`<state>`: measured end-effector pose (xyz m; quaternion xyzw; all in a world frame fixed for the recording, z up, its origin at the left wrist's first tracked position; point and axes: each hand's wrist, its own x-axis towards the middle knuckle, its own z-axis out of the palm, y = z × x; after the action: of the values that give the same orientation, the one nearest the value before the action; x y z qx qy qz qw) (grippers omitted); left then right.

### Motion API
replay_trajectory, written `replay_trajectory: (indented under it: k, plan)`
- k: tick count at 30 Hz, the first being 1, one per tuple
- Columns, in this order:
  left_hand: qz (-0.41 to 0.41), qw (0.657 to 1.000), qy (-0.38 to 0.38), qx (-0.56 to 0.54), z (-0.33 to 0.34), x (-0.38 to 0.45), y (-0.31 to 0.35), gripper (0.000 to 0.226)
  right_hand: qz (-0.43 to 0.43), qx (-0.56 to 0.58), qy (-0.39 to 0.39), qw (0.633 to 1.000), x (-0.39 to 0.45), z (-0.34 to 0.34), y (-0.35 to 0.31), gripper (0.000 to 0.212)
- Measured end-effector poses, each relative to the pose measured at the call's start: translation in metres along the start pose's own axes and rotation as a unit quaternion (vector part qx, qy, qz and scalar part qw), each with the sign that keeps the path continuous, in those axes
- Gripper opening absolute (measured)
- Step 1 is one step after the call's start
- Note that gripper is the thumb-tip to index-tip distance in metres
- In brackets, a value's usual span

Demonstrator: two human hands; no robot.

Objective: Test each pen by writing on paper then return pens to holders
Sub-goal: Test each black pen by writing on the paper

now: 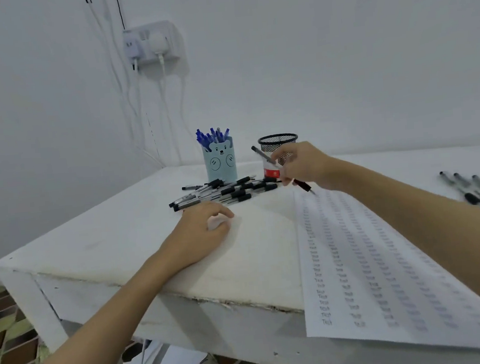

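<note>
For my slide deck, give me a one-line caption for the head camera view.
Right hand holds a black pen above the test sheet; left hand rests on the table.

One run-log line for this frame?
right hand: holds black pen, tip at paper | left hand: rests on table | mesh holder: looks empty

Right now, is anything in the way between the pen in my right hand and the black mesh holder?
Nothing visible blocks it. The right hand holds the pen just in front of the black mesh holder, whose open top looks clear. A small red-and-white container stands at the holder's base, below that path.
</note>
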<state>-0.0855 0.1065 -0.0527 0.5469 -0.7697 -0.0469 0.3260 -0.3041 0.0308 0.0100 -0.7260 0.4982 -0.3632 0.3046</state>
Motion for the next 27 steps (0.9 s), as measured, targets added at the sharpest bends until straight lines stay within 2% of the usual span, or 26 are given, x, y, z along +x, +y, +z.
replay_trajectory:
  k: [1,3,5,6,8,11,13,16,18,21,23,26,27]
  plan:
    - [0.01,1.0,-0.003,-0.008,0.005,0.004,0.01,0.017,0.033,0.072,-0.026,0.997,-0.007,-0.013,-0.001,0.023]
    - [0.036,0.999,-0.01,-0.021,0.016,0.012,0.029,0.018,0.073,0.132,-0.071,0.986,-0.02,-0.038,-0.001,0.012]
    - [0.054,0.998,-0.03,-0.032,0.03,0.021,0.05,0.018,0.108,0.137,-0.092,0.98,-0.032,-0.063,0.006,0.045]
    - [0.059,0.997,-0.042,-0.04,0.038,0.025,0.059,0.019,0.118,0.15,-0.084,0.978,-0.037,-0.074,0.01,0.058]
    - [0.067,0.993,-0.078,-0.052,0.052,0.034,0.077,0.022,0.135,0.226,-0.048,0.963,-0.048,-0.095,0.022,0.067]
    - [0.084,0.986,-0.139,-0.042,0.073,0.048,0.105,0.033,0.141,0.371,0.029,0.917,-0.066,-0.124,0.042,0.062]
    - [0.086,0.981,-0.168,-0.035,0.083,0.053,0.114,0.037,0.135,0.427,0.067,0.892,-0.072,-0.134,0.052,0.056]
    - [0.096,0.974,-0.205,-0.026,0.092,0.055,0.12,0.04,0.13,0.473,0.115,0.864,-0.078,-0.14,0.061,0.062]
    - [0.1,0.973,-0.206,-0.006,0.091,0.057,0.121,0.039,0.133,0.451,0.13,0.873,-0.077,-0.142,0.068,0.061]
    - [0.105,0.973,-0.202,0.029,0.085,0.061,0.123,0.037,0.142,0.391,0.136,0.899,-0.074,-0.14,0.075,0.043]
    - [0.1,0.976,-0.195,0.011,0.082,0.063,0.125,0.031,0.163,0.344,0.134,0.915,-0.074,-0.137,0.076,0.05]
    - [0.102,0.98,-0.174,0.004,0.082,0.07,0.129,0.024,0.176,0.2,0.125,0.956,-0.075,-0.135,0.08,0.069]
    - [0.103,0.98,-0.171,0.005,0.083,0.073,0.131,0.024,0.168,0.156,0.118,0.966,-0.075,-0.134,0.08,0.067]
